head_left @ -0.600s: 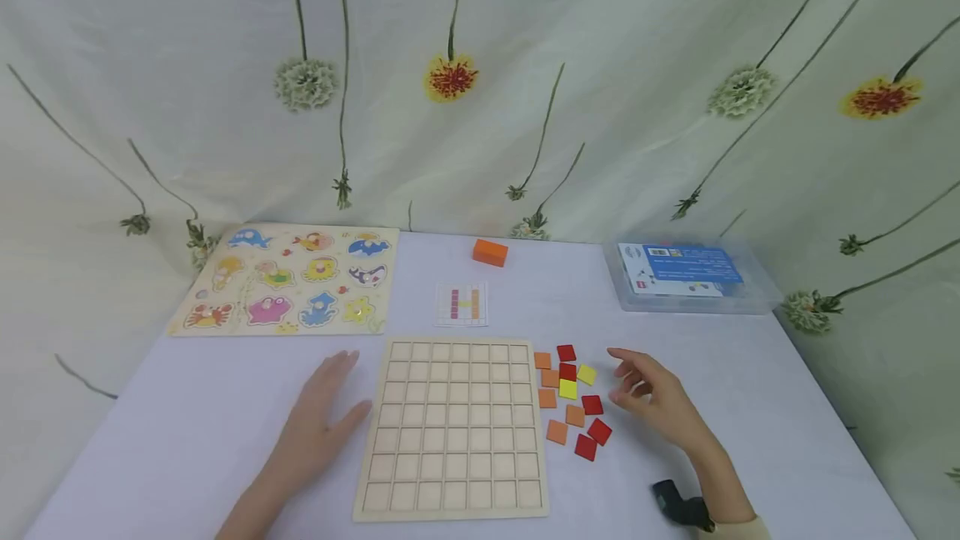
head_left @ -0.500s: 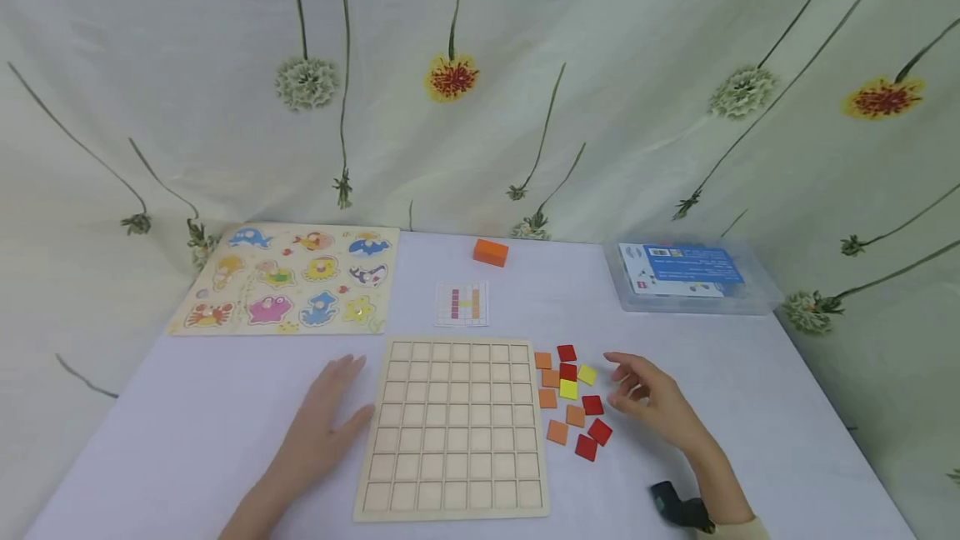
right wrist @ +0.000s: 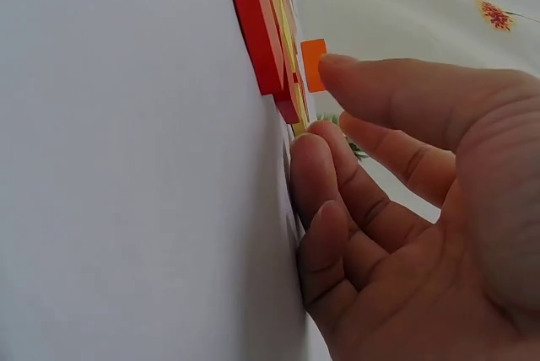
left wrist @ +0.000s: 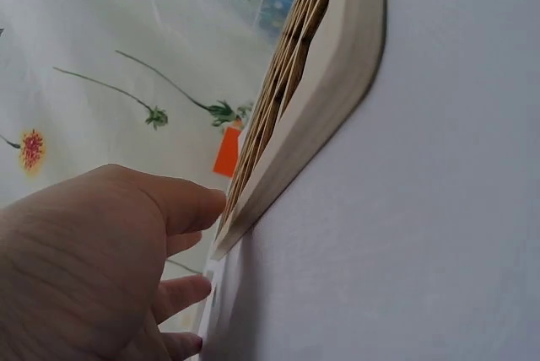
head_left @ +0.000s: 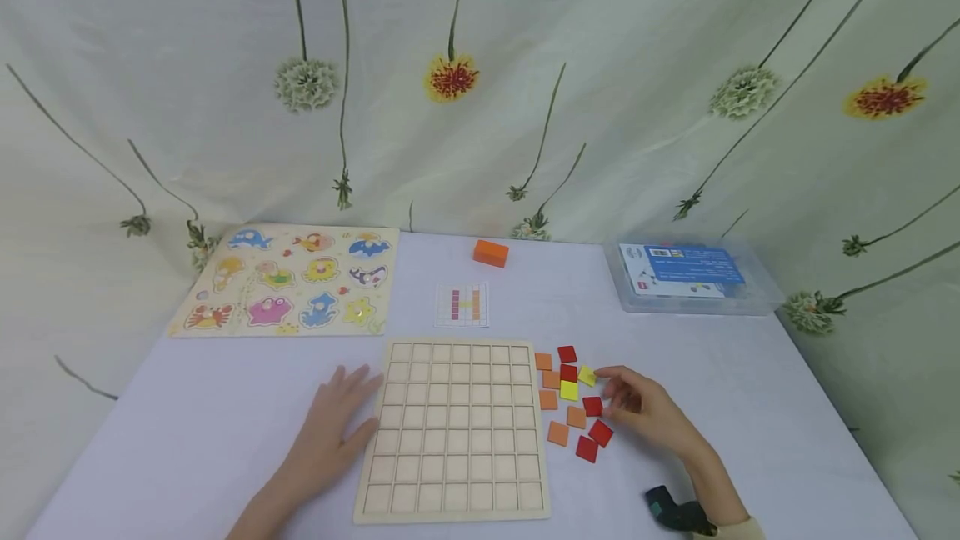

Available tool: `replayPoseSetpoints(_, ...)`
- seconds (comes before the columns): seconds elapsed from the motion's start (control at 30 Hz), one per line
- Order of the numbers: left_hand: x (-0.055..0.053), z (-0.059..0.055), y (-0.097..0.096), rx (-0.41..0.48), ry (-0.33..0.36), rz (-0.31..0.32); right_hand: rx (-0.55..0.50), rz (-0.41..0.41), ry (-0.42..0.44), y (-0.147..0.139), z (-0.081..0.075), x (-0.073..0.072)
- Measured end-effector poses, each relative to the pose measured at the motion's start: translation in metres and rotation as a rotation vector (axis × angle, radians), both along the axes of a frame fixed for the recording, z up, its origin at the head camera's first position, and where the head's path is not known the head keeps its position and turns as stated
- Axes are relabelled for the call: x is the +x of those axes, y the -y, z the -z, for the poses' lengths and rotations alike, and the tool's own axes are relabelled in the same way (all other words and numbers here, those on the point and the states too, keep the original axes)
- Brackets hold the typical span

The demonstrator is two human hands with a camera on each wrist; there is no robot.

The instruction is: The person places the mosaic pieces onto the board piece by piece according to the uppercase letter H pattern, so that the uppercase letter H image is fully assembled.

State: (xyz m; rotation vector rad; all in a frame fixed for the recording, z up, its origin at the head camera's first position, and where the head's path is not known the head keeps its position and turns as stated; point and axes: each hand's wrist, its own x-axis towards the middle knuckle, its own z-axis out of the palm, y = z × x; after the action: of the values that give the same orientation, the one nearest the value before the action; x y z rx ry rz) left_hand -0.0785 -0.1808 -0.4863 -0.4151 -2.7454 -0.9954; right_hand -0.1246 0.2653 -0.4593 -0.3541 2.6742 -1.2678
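A pale wooden grid board (head_left: pixel 455 430) lies flat in the head view. My left hand (head_left: pixel 330 422), its fingers spread, touches the board's left edge; in the left wrist view the thumb (left wrist: pixel 198 205) is right at the rim. Square tiles in red, orange and yellow are scattered along the board's right side. My right hand (head_left: pixel 647 411) is beside them with nothing in its grasp. Its index fingertip is at a yellow tile (head_left: pixel 587 375), its thumb close to a red tile (head_left: pixel 592 406). The right wrist view has the lower fingers bent against the table, near a red tile (right wrist: pixel 259 36).
Behind the board lies a pattern card (head_left: pixel 462 305), with an orange block (head_left: pixel 491 253) farther back. A sea-animal puzzle board (head_left: pixel 288 280) is at the back left. At the back right stands a clear plastic box (head_left: pixel 693 277). A flowered cloth hangs behind.
My left hand has moved right onto the board's edge. My right hand has shifted slightly left and down, its index fingertip reaching the yellow tile. The tiles lie as before.
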Motion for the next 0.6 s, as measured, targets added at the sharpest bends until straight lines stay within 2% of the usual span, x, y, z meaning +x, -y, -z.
replayPoseSetpoints(0.2, -0.0006, 0.0004, -0.0004, -0.061, 0.000, 0.000, 0.017, -0.004, 0.037, 0.0015, 0.0009, -0.0004)
replayPoseSetpoints(0.37, -0.0002, -0.0014, -0.0006, -0.057, 0.014, 0.000, 0.036, -0.014, 0.046, 0.0027, 0.0040, -0.0013)
replayPoseSetpoints(0.6, 0.0004, -0.0013, -0.0016, -0.052, -0.004, 0.001, 0.018, -0.033, 0.050, 0.0024, 0.0043, 0.0003)
